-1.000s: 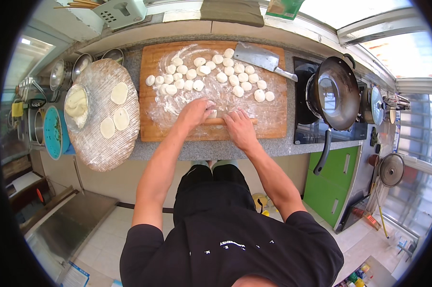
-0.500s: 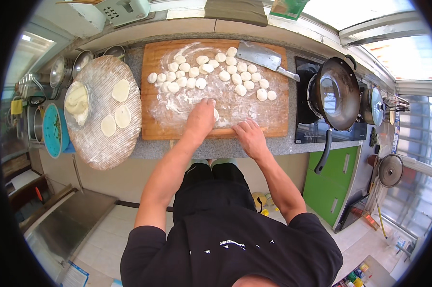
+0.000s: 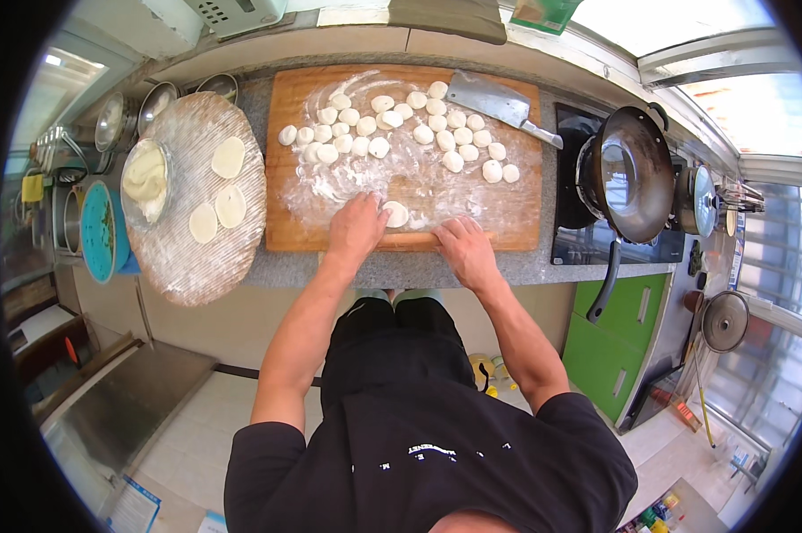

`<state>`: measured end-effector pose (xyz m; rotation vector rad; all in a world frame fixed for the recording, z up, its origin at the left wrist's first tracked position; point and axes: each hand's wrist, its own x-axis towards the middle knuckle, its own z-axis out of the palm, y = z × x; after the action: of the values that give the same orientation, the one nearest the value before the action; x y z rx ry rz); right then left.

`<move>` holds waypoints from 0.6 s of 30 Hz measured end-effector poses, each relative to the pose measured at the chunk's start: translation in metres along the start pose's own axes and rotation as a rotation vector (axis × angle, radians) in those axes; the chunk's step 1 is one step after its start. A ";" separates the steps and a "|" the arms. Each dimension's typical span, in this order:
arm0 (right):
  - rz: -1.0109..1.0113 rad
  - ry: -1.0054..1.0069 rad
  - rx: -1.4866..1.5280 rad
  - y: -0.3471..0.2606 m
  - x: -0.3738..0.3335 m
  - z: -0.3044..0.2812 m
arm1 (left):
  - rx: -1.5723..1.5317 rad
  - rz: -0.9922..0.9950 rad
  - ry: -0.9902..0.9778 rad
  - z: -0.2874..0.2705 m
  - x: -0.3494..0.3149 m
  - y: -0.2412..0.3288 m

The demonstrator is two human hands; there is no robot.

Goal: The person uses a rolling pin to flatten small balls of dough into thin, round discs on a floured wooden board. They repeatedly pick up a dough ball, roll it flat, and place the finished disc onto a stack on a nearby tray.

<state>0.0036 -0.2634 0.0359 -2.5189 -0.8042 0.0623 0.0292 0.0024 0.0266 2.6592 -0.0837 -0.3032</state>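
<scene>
A small flattened round of dough [image 3: 396, 213] lies on the floured wooden board [image 3: 508, 209]. At its left edge is my left hand [image 3: 357, 229], fingers curled and their tips against the dough. My right hand [image 3: 466, 250] rests over the right part of a thin wooden rolling pin [image 3: 414, 239], which lies crosswise just below the round. Several floured dough pieces [image 3: 365, 126] are scattered over the far half of the board.
A cleaver [image 3: 490, 99] lies at the board's far right corner. Left of the board, a round ridged tray [image 3: 192, 275] bears three rolled wrappers [image 3: 230, 205] and a bowl of pale filling [image 3: 145, 173]. A wok [image 3: 634, 173] sits on the black cooktop at right.
My left hand has drawn back toward me and to the left, uncovering the dough round. My right hand stays on the rolling pin. The whole view has shifted slightly.
</scene>
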 end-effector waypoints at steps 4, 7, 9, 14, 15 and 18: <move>-0.017 -0.031 0.010 -0.004 0.009 0.001 | -0.115 -0.065 -0.058 -0.007 0.001 -0.004; 0.012 -0.021 0.010 -0.006 0.013 0.007 | -0.229 -0.323 -0.007 -0.011 0.002 0.002; 0.030 0.001 0.008 -0.008 0.015 0.012 | -0.170 -0.313 0.151 -0.011 -0.001 -0.006; 0.066 0.046 -0.001 -0.018 0.020 0.022 | -0.102 -0.032 0.402 -0.003 -0.010 -0.025; 0.107 -0.009 0.008 -0.020 0.022 0.022 | -0.057 0.004 0.404 0.001 -0.010 -0.026; 0.170 -0.053 -0.018 -0.024 0.025 0.025 | 0.039 -0.016 0.378 0.013 -0.006 -0.029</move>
<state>0.0070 -0.2216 0.0280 -2.6068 -0.6111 0.1803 0.0204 0.0233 0.0034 2.7071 0.0525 0.1999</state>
